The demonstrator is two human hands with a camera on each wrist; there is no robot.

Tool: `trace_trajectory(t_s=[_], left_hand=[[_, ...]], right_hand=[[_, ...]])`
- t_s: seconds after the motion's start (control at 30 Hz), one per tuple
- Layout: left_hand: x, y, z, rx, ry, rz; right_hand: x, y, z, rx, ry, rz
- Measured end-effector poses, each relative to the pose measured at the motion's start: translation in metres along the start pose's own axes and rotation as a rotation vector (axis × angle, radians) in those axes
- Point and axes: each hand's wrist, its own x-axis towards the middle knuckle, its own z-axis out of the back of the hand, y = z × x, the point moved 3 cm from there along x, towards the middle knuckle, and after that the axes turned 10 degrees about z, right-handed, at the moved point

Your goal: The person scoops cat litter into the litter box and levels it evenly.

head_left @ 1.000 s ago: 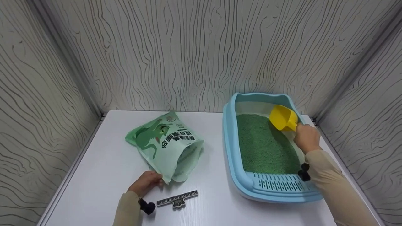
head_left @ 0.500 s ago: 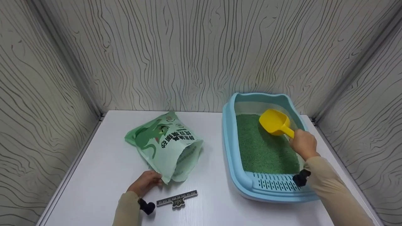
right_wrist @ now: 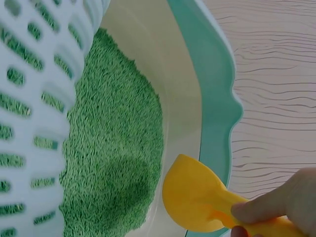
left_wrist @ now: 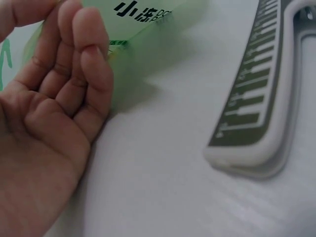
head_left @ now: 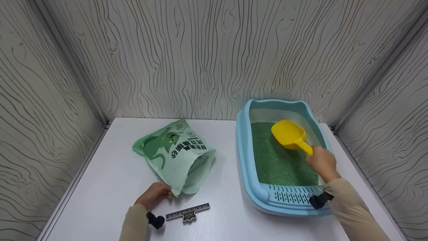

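My right hand [head_left: 322, 162] grips the handle of a yellow scoop [head_left: 288, 134] above a blue litter box [head_left: 246, 160]. Only yellow plastic shows in the scoop's bowl. Beneath it, green pellet litter [head_left: 279, 172] covers the box floor; the right wrist view shows the thumb [right_wrist: 256, 207] along the handle. On the left, my left hand [head_left: 153, 195] pinches the near corner of a green cat litter bag [head_left: 180, 154] between thumb and fingertips. The bag lies on the table with its torn mouth gaping toward the near right.
A clip with a piano-key pattern [head_left: 188, 212] lies on the white table [head_left: 224, 187] just right of my left hand. The box's slotted step [head_left: 291, 195] faces me. Wood-grain panels [head_left: 207, 60] stand at the back and both sides.
My right hand has brought the yellow scoop from the box's far right side leftward and nearer to me, over the litter. The left hand and bag have stayed put.
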Motion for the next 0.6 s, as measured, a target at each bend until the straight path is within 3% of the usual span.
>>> trace_trajectory(t_s=[0.47, 0.6], left_hand=[[-0.001, 0.000, 0.000, 0.022, -0.007, -0.034], [-0.010, -0.008, -0.007, 0.035, -0.011, -0.023]], right_hand=[[-0.022, 0.011, -0.001, 0.036, -0.051, -0.011], [-0.028, 0.015, -0.003, 0.065, -0.073, -0.027]])
